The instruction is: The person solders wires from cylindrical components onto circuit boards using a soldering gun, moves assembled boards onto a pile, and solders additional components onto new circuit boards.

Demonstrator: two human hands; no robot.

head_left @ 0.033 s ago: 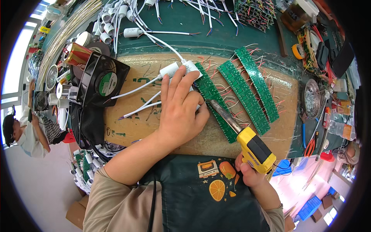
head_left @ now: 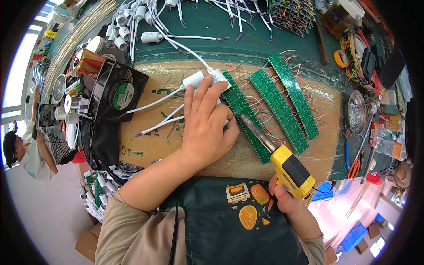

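My left hand (head_left: pixel 206 123) is closed over white cables. Its fingertips lie on two white cylindrical cable connectors (head_left: pixel 193 80), and thumb and index pinch a white cable beside the nearest green circuit board strip (head_left: pixel 240 104). What the fingertips cover is partly hidden. Wrapped round the handle of a yellow and black soldering gun (head_left: pixel 292 172), my right hand (head_left: pixel 285 196) holds it pointing up and left. The gun's dark tip meets the board strip just by my left thumb. Two more green board strips (head_left: pixel 279 110) with red and white wires lie to the right.
The work lies on a brown board (head_left: pixel 145 152). A black fan (head_left: pixel 118 92) stands at its left, with a red can (head_left: pixel 87 62) behind. White cabled connectors (head_left: pixel 151 37) pile up at the back. Pliers (head_left: pixel 354 168) and a metal dish (head_left: pixel 357 112) are at right. A person (head_left: pixel 33 150) sits far left.
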